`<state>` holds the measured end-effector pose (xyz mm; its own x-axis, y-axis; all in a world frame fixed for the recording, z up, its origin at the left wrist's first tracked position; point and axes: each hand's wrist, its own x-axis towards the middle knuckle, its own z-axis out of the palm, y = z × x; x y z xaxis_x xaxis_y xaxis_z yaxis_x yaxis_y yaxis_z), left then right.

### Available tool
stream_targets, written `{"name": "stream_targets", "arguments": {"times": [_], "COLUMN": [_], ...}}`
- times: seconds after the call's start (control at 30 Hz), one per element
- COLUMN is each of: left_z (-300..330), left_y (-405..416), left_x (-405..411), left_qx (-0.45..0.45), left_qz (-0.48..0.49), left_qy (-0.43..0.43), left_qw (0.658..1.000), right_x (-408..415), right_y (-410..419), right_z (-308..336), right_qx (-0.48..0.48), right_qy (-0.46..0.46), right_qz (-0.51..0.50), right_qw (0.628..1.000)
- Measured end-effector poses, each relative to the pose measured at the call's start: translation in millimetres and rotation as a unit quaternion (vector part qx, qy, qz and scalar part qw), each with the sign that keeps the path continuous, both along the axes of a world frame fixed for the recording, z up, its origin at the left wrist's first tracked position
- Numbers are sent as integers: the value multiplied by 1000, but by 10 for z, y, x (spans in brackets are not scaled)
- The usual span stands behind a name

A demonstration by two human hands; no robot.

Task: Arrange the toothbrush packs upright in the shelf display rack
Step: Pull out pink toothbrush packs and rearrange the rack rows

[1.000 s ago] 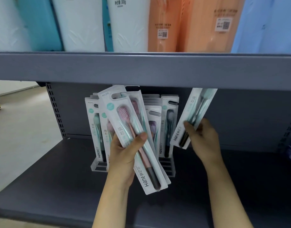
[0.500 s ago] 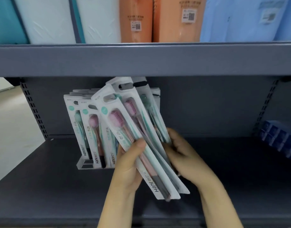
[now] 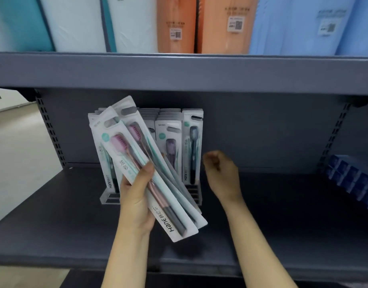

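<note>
My left hand grips a fanned stack of toothbrush packs, white cards with pink-headed brushes, tilted with their tops to the upper left. Behind them a clear display rack on the dark shelf holds several packs upright. The rightmost upright pack shows a dark brush; a purple-brush pack stands beside it. My right hand hovers just right of the rack with its fingers curled, holding nothing; it is blurred.
The grey upper shelf edge hangs close above the pack tops, with tall white, orange and blue packages on it. Blue boxes sit at the shelf's far right. The dark shelf surface stretches between rack and boxes.
My right hand held one pack a second ago, brought it to the rack, and has now let go and pulled back to the right. The left hand keeps its stack.
</note>
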<state>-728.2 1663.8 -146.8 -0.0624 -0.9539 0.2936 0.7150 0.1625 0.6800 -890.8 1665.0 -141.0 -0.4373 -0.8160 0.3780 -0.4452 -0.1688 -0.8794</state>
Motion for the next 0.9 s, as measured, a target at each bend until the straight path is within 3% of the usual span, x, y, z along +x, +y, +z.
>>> {"name": "stream_targets", "arguments": {"times": [0.27, 0.9], "left_z": [67, 73], "left_y": [49, -113], "left_x": [80, 66], "left_qx": [6, 21], "left_qz": [0, -5], "left_qy": [-11, -26], "left_qw": [1000, 999], "right_x": [-166, -116], "right_y": [-666, -760], "right_z": [-172, -265], "right_qx": [86, 60], "right_qy": [86, 132], "right_qz": [-10, -31], "right_qw": [993, 989]}}
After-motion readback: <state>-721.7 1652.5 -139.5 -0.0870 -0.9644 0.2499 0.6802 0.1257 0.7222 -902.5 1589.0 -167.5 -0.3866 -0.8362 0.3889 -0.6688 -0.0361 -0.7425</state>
